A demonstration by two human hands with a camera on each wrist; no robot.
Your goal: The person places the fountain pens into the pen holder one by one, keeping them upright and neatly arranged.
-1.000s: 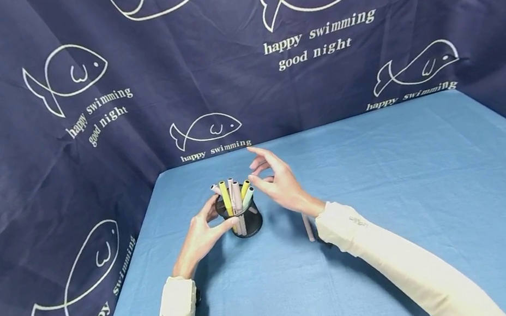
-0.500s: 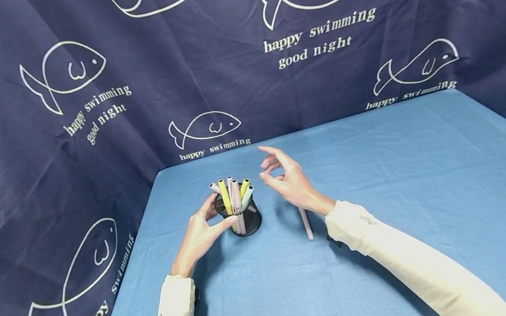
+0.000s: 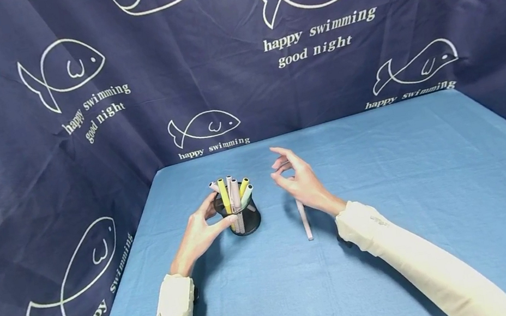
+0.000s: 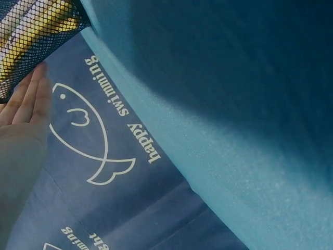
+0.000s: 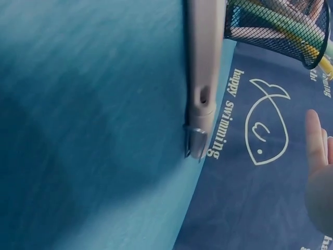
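Note:
A black mesh pen holder (image 3: 253, 222) stands on the blue cloth, filled with several yellow, pale pink and mint-green pens. My left hand (image 3: 196, 241) grips its left side, thumb in front and fingers round the back. In the left wrist view, fingers (image 4: 32, 99) lie along the mesh wall. My right hand (image 3: 305, 183) hovers right of the holder, fingers loosely bent, nothing between them. Below it a pale pink pen (image 3: 305, 224) lies on the cloth, its far end hidden by the hand. The right wrist view shows the pen's metal clip (image 5: 196, 139).
A blue cloth (image 3: 275, 298) covers the table. Dark navy curtains (image 3: 239, 71) printed with white fish and lettering rise along the back and both sides.
My right hand has drawn away from the pen holder toward the right, over the lying pen, uncovering more of its near end. My left hand keeps its grip on the holder.

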